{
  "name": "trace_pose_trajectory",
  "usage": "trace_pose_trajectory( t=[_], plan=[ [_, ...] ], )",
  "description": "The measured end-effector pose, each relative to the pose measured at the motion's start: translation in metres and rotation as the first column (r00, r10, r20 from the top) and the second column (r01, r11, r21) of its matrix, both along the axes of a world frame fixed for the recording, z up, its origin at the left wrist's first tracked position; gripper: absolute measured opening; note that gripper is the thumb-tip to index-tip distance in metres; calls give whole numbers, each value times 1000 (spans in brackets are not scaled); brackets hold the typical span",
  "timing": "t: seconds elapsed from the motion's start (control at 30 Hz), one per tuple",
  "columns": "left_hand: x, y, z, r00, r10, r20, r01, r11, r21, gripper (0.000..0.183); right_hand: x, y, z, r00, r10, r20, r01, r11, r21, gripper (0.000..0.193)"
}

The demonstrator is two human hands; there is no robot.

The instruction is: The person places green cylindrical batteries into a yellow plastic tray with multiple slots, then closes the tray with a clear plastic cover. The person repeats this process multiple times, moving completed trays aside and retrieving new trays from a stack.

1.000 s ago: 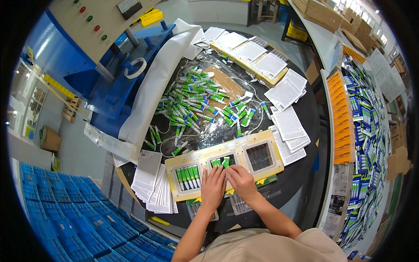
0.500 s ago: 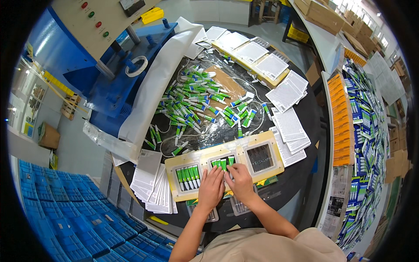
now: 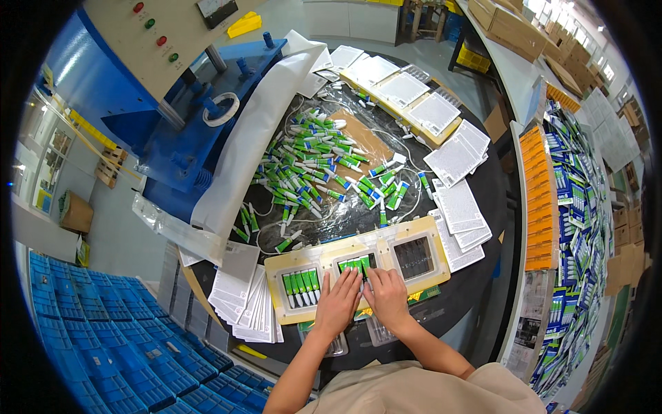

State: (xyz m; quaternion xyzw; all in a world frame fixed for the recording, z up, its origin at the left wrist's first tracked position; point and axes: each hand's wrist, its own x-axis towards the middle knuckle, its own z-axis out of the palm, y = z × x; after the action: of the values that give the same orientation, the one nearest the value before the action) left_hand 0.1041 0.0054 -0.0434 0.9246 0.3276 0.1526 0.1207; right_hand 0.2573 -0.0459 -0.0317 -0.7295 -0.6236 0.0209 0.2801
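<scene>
A pale yellow tray (image 3: 386, 234) with three framed cavities lies before me at a slight slant. The left cavity has several green-and-white tubes (image 3: 301, 286) standing side by side. In the middle cavity there are more green tubes (image 3: 354, 264), partly covered by my hands. My left hand (image 3: 336, 302) lies over their lower ends with its fingers stretched out. My right hand (image 3: 387, 295) rests at the right side of the same cavity, fingers slightly bent and touching the tubes; its fingertips are partly hidden. The right cavity (image 3: 414, 259) shows a dark bottom.
Beyond the tray lies a heap of loose tubes (image 3: 310, 159). White printed cards (image 3: 241, 297) are stacked left, with more cards (image 3: 458, 207) right. A second yellow tray (image 3: 441, 131) stands at the back. A blue press (image 3: 186, 145) is at left, blue crates (image 3: 103, 331) below it.
My right hand has gone from pinching at a tube to lying lower over the middle cavity. My left hand has moved slightly right. The whole view has shifted a little.
</scene>
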Motion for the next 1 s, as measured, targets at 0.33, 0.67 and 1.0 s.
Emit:
trace_pose_trajectory(
  t=[0.33, 0.67, 1.0],
  plan=[
    [1, -3, -4, 1000, 7, 22, -7, 1000, -5, 46, 4, -4, 4, 999, -35, -5, 35, 998, 55, 23],
    [2, -1, 4, 996, 9, 88, 0, 995, -101, 49, 52, 52, 4, 985, -90, -148, 115, 978, 172, 16],
    [10, 4, 5, 986, -129, -106, 129, 992, -5, 56, 115, 107, 12, 785, -18, -620, 122, 985, 126, 20]
  ],
)
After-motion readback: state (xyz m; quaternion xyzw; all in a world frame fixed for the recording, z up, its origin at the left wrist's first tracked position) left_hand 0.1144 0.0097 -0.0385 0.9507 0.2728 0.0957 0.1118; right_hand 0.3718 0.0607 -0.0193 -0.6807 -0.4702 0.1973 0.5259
